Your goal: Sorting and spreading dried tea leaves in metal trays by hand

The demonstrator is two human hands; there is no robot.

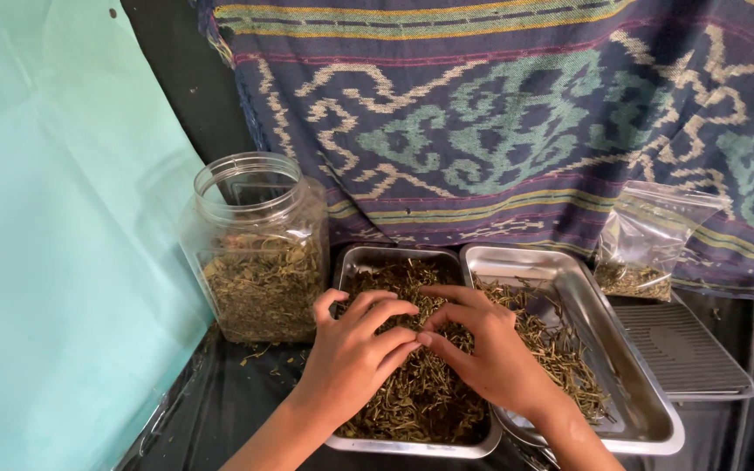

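Both hands, left [355,349] and right [482,344], lie side by side with fingers loosely curled and fingertips meeting, pressed into the dried leaves [412,392] filling the left tray [421,447] on the bench, gripping nothing firmly.

Two bare forearms come into view from the lower edge, with no sleeves, gloves, watch or bracelet on either. The left hand [355,349] and the right hand [482,344] carry no rings. The fingers are slender, with short, plain, unpainted nails; the wrists are narrow.
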